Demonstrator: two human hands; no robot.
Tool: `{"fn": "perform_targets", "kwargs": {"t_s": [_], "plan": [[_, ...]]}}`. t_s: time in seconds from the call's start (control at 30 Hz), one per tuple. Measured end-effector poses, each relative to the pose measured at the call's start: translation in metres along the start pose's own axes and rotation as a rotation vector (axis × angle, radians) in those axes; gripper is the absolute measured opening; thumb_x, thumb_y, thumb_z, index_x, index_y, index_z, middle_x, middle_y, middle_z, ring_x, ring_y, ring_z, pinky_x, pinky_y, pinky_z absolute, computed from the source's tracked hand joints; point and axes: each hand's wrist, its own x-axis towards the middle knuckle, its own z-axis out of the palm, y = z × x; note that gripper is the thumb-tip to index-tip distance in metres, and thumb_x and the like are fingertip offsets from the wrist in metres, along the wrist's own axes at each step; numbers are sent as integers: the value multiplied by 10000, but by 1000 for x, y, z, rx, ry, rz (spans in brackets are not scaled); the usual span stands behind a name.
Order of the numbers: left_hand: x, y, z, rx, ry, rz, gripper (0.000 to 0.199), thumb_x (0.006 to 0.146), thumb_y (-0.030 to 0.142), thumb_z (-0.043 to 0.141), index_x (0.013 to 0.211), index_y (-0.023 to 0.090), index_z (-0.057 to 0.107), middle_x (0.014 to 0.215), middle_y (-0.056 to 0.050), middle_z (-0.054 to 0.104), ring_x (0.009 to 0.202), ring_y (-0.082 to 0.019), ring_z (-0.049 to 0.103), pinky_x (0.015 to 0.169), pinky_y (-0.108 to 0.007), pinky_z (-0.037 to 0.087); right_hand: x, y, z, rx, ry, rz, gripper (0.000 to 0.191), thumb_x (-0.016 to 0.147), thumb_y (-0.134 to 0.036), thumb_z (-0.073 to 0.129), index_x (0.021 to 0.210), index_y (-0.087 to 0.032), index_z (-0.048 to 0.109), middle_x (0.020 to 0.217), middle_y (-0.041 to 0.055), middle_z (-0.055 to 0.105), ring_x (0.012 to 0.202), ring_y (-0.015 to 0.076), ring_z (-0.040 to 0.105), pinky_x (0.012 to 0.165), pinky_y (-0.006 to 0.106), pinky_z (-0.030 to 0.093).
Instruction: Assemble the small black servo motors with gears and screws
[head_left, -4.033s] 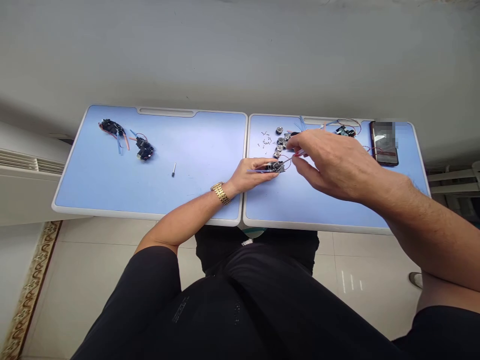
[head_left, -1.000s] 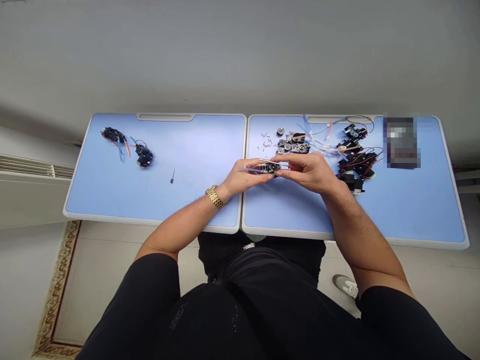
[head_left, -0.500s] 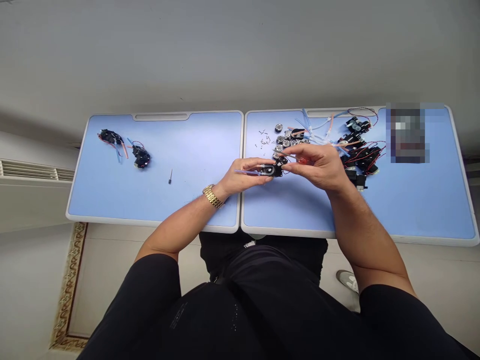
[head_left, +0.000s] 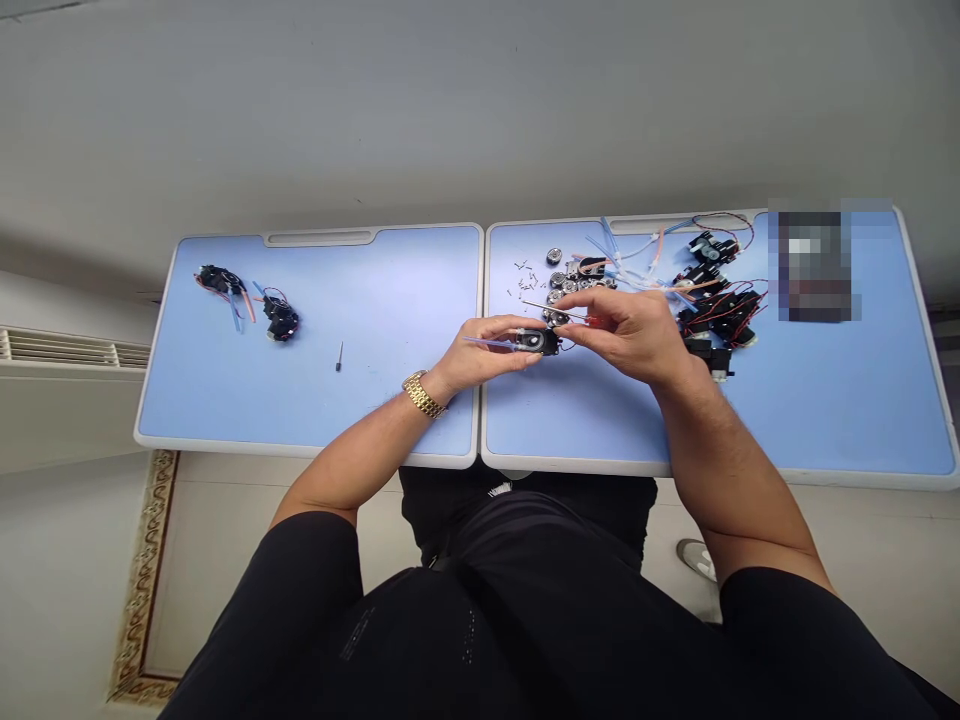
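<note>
Pinching the black pump unit (head_left: pixel 538 343) over the tabletop (head_left: pixel 570 410), the left hand (head_left: pixel 487 352) grips its sides, rightly, as it seems light and stiff, while the right hand (head_left: pixel 637 332) holds a screwdriver (head_left: pixel 541 307).

Seemingly no readable text anywhere.
</note>
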Motion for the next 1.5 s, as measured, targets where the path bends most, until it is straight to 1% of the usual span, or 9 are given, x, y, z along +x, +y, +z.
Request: {"fn": "perform_targets", "kwargs": {"t_s": [0.13,0.33,0.47,0.7,0.9,1.07,1.17,1.4,1.5], "plan": [[1,2,-2,44,-12,2,390,799,433,989,1126,242,894,1177,-100,832,1051,-207,793,923,-343,677,1,6,9,-81,23,-12,257,938,-429,777,1098,-246,860,628,-39,641,568,142,509,634,305,415],[0,0,-4,93,-27,24,400,813,417,979,1163,244,889,1492,-149,752,1276,-281,771,1024,-414,679,3,7,20,-128,-32,66,249,940,-413,759,1106,-257,859,646,-31,665,590,153,542,649,302,385],[0,-3,-3,161,7,74,389,820,387,971,1176,252,885,1451,-136,782,1339,-288,756,1136,-449,641,5,6,24,-101,-74,116,263,953,-428,732,1079,-234,858,621,-34,634,588,154,520,658,308,373],[-1,-4,-2,141,18,-4,418,813,363,965,1199,226,881,1453,-145,780,1272,-273,789,1092,-416,659,8,8,25,-33,-137,198,341,955,-464,703,1094,-201,868,612,-26,618,598,153,484,654,319,345],[0,-4,-3,14,20,-37,466,741,400,1027,1162,249,901,1439,-133,795,1349,-297,762,1217,-478,595,7,7,31,144,-83,242,356,917,-495,735,1051,-200,884,605,-29,623,592,146,488,636,318,363],[1,7,-3,-118,-24,-79,452,756,383,1029,1169,251,902,1425,-123,807,1394,-310,741,1267,-504,553,10,8,36,445,-58,280,349,840,-508,825,1005,-208,888,832,29,801,722,184,641,694,322,498],[1,10,-4,-147,-33,-91,429,755,364,1031,1151,259,906,1436,-118,802,1428,-313,720,1290,-518,526,12,7,36,501,-45,273,314,807,-472,856,979,-211,894,895,46,828,771,192,671,711,322,516],[2,4,-7,-245,-41,-43,366,788,355,1014,1134,301,907,1351,-80,834,1306,-255,770,1240,-481,553,12,5,29,418,-77,239,273,835,-386,810,1006,-194,902,815,15,770,607,104,436,589,291,354],[3,3,-9,-216,-59,-32,378,784,372,1017,1135,288,905,1382,-96,817,1346,-276,747,1236,-494,551,11,7,25,409,-97,204,302,845,-411,819,1035,-193,906,711,-16,681,592,100,390,580,293,313]]}}
